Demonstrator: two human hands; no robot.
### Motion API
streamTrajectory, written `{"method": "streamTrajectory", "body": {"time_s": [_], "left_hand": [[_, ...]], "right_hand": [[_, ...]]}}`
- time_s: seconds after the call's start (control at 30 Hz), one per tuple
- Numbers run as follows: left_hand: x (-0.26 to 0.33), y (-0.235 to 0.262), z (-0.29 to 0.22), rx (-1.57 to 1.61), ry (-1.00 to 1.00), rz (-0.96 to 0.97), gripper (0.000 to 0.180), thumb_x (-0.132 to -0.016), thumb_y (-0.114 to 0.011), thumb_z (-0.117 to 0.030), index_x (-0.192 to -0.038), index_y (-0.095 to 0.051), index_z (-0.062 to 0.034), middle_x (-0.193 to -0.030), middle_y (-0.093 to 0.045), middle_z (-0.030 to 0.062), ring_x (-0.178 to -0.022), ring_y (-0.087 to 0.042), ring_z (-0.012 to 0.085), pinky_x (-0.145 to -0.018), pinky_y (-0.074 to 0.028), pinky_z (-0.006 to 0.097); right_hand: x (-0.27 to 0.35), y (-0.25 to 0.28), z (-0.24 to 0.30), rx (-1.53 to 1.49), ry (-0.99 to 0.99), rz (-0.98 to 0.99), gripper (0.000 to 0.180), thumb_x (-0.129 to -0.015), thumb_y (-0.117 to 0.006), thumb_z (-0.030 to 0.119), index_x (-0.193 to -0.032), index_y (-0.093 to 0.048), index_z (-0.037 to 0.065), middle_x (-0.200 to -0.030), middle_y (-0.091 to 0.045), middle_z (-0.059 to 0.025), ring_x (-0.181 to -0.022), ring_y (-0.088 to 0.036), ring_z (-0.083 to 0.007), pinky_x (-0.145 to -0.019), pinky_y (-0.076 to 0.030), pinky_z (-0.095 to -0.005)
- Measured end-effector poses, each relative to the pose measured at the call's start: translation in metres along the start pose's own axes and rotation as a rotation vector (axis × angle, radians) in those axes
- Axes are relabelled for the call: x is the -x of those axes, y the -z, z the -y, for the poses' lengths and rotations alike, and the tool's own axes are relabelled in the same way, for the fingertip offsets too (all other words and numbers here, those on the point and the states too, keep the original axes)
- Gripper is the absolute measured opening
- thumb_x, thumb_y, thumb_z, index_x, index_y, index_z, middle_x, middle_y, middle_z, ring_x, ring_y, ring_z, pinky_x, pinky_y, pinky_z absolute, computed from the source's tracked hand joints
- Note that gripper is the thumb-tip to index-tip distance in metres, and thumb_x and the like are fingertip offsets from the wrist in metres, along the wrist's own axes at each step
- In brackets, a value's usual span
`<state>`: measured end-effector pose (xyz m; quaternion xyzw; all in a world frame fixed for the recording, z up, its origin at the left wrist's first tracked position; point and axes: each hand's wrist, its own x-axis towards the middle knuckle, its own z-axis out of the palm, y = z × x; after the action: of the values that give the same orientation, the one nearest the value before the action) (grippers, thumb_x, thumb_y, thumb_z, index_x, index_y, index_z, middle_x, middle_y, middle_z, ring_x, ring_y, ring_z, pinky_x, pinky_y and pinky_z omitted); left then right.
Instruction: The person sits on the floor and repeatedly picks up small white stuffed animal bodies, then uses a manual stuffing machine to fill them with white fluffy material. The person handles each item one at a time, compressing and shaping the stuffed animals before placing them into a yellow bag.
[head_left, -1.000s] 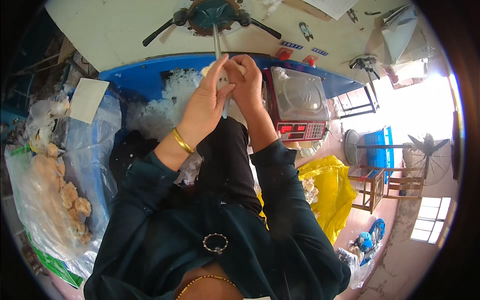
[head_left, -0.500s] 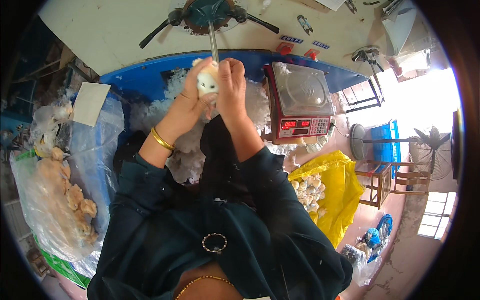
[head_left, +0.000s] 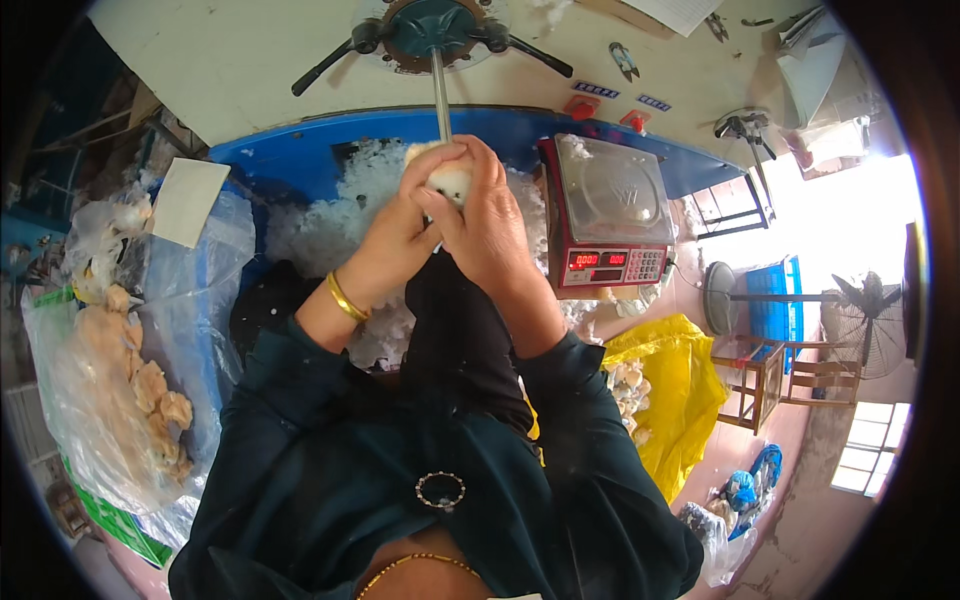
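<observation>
Cream-and-white plush toy (head_left: 450,186), small and dark-eyed, right at the near end of the slim silvery metal tube (head_left: 441,95), close to loose white fluffy fibre (head_left: 315,235)! Closed snugly round both sides by left hand (head_left: 395,240) and right hand (head_left: 492,222), fingers curled, with only part of the face in sight. Can't tell, tip hidden, whether threaded on. Might slip sideways under a loosened grip, or strain a seam from too hard a squeeze.
</observation>
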<state>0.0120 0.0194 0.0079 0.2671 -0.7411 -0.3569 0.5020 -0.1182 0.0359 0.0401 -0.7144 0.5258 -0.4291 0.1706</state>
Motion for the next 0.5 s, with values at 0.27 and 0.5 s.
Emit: {"method": "streamTrajectory", "body": {"time_s": [0.27,0.5], "left_hand": [[-0.01,-0.001,0.008,0.033,0.155,0.024,0.048,-0.083,-0.062,0.0,-0.129,-0.05,-0.0056,-0.14,-0.044,0.0096,-0.124,-0.048,0.0246,-0.102,-0.04,0.032],[-0.031,0.002,0.023,-0.12,-0.054,-0.096,0.055,-0.074,-0.058,0.004,-0.128,-0.05,-0.0065,-0.132,-0.051,0.0166,-0.121,-0.05,0.0332,-0.101,-0.041,0.036]], "right_hand": [[-0.01,-0.007,-0.022,-0.056,0.027,0.014,0.067,-0.084,-0.07,0.036,-0.129,-0.037,-0.001,-0.117,-0.052,-0.0264,-0.105,-0.054,-0.0445,-0.087,-0.047,-0.0474],[-0.036,-0.014,-0.023,-0.051,0.024,0.0,0.061,-0.08,-0.073,0.024,-0.128,-0.043,0.0,-0.119,-0.055,-0.0261,-0.108,-0.055,-0.0424,-0.091,-0.046,-0.0435]]}}
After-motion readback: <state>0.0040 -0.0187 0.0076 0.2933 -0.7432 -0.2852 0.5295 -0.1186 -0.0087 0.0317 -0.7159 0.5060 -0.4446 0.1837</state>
